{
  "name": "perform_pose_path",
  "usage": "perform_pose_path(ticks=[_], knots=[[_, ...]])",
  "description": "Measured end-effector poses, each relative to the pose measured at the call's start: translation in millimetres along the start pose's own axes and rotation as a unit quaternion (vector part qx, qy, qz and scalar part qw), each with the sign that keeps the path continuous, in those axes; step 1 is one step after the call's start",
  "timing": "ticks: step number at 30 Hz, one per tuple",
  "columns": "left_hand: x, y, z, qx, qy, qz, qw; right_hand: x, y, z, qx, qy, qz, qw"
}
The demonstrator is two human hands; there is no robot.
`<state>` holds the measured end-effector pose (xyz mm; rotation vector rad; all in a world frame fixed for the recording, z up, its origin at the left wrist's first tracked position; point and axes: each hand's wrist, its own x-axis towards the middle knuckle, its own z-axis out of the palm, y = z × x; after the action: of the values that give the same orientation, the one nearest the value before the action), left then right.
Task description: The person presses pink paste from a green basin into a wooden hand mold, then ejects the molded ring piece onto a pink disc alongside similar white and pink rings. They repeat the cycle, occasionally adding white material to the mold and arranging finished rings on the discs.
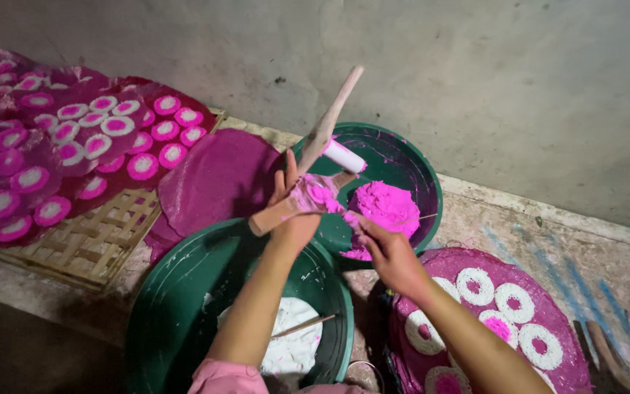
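The left hand [294,211] is clamped round a wooden press [320,157] at centre. The right hand [388,252], at 4 o'clock of it, pinches pink dough [388,206] from the far basin [417,164]. The dough looks soft and sticky, best scooped in small lumps; the press is stiff, gripped mid-body.

Concrete floor [519,219] — 2 green basins [184,292]

Wooden press [308,171], handles splayed, one angled up toward far wall, smeared with pink dough [386,206]; dough heaped inside far green basin [415,171].
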<state>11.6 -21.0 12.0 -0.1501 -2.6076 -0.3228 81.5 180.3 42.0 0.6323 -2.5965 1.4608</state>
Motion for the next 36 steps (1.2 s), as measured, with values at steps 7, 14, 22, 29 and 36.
perform_pose_path(ticks=[7, 14, 22, 29, 36], knots=[[6, -47, 3, -0.354, 0.131, -0.146, 0.914, 48, 21, -21, -0.218, -0.13, 0.046, 0.966], [-19, -59, 11, -0.366, 0.158, -0.101, 0.912, 90, 29, 23, -0.494, -0.196, 0.099, 0.841], [-36, -76, 8, -0.465, 0.125, -0.112, 0.869, 99, -17, -61, -0.612, -0.214, 0.052, 0.759], [-43, -28, 8, -0.609, 0.096, -0.065, 0.785, 77, -10, -3, -0.637, -0.242, 0.101, 0.725], [-88, 3, -1, -0.796, -0.14, -0.192, 0.557, 53, -32, -42, -0.109, -0.18, -0.086, 0.974]])
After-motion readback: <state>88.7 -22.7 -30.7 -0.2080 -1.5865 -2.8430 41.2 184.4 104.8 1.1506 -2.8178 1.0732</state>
